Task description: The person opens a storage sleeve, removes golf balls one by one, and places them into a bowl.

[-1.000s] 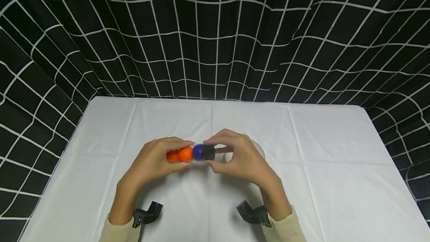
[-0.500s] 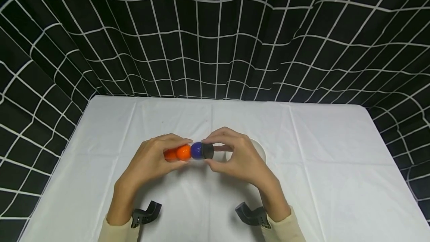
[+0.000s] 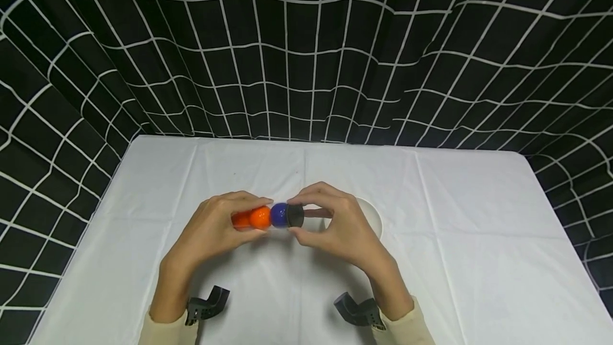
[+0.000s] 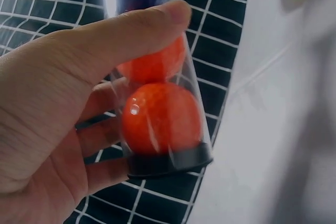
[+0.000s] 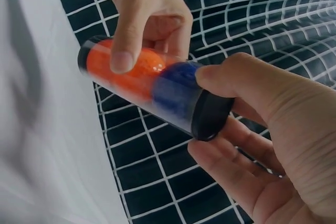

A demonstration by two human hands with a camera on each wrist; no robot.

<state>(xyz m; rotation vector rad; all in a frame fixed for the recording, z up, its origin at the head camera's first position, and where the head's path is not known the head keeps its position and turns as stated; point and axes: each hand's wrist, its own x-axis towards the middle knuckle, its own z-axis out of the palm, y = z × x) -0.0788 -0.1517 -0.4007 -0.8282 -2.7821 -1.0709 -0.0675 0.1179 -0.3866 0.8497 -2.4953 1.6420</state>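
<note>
Between my hands lies a clear plastic tube (image 5: 139,95), held roughly level in the head view. Two orange balls (image 4: 163,119) sit towards its left end and a blue ball (image 3: 279,215) towards its right. My left hand (image 3: 215,230) grips the tube's left part, thumb across it in the left wrist view. There, a black end cap (image 4: 170,161) closes that end. My right hand (image 3: 342,222) pinches the other black cap (image 3: 295,215) at the right end, which sits on the tube. My right palm hides nothing of the blue ball; the thumb touches near it.
A round white container (image 3: 372,216) stands on the white-covered table (image 3: 479,260), partly hidden behind my right hand. A black curtain with a white grid (image 3: 297,63) rises behind and beside the table. Dark wrist mounts (image 3: 208,305) stick out inward from both wrists.
Both hands and the tube have shifted slightly left in the head view. Both grips look the same, and the cap stays at the tube's right end.
</note>
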